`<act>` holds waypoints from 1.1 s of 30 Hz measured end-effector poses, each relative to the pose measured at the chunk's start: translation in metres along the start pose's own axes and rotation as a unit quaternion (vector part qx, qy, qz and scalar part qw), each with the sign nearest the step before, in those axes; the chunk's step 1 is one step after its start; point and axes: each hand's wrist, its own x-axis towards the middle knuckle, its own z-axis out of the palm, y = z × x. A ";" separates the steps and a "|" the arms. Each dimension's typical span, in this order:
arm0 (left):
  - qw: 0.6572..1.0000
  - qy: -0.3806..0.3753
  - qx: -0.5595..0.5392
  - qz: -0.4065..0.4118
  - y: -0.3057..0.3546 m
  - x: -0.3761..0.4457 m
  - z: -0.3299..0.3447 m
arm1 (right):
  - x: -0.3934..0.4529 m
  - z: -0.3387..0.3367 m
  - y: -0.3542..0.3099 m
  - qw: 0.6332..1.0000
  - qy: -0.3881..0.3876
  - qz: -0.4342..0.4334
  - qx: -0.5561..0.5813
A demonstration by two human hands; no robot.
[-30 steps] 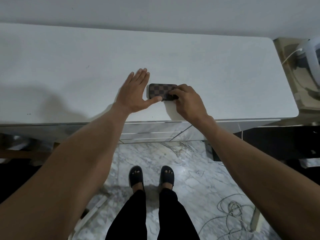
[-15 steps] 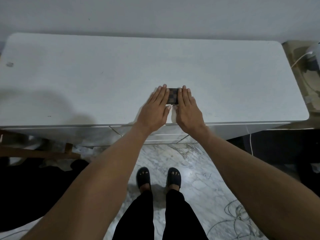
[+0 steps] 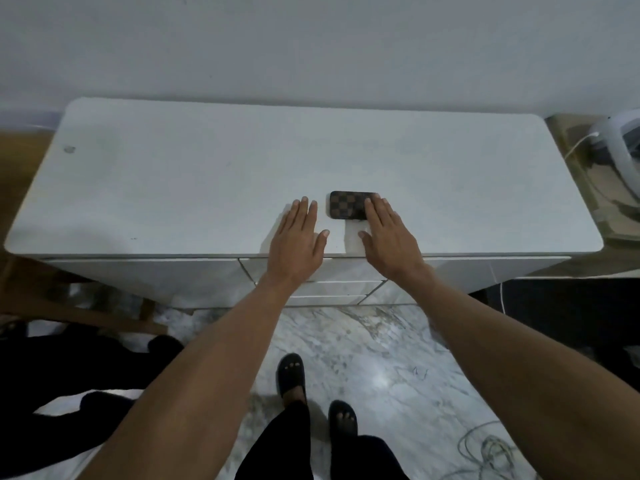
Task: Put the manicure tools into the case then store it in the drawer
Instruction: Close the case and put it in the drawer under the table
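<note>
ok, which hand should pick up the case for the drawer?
Right hand: its fingers already overlap the checkered case. Left hand lies flat on the white cabinet top, beside the case and apart from it.

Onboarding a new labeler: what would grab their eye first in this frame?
The dark checkered case lying closed on the white dresser top, near its front edge. Then the two flat open hands: the right hand overlaps the case's right end, the left hand rests beside it, apart.

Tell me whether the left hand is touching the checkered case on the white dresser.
Apart. The head view shows a strip of bare white dresser top between the left hand and the checkered case; only the right hand overlaps the case.
</note>
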 end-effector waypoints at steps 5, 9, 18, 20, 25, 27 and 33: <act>0.998 0.066 -0.003 -0.008 -0.016 -0.050 -0.006 | -0.033 0.004 0.007 1.000 -0.008 -0.027 0.000; 0.997 0.068 0.020 0.031 -0.009 -0.090 0.002 | -0.068 0.012 0.010 0.999 -0.013 -0.041 0.011; 0.994 -0.011 0.043 -0.103 -0.012 -0.111 0.023 | -0.109 0.043 0.024 0.999 -0.022 -0.038 -0.012; 0.993 -0.013 0.060 -0.104 -0.020 -0.107 0.022 | -0.103 0.051 0.026 0.999 -0.048 -0.017 -0.006; 0.992 -0.016 0.078 -0.094 -0.043 -0.097 0.018 | -0.084 0.063 0.026 0.998 -0.060 0.015 0.005; 0.994 -0.022 0.072 -0.085 -0.048 -0.098 0.020 | -0.083 0.066 0.024 0.998 -0.064 0.021 0.004; 0.994 -0.014 0.070 -0.082 -0.051 -0.103 0.026 | -0.085 0.073 0.016 0.997 -0.051 0.023 -0.044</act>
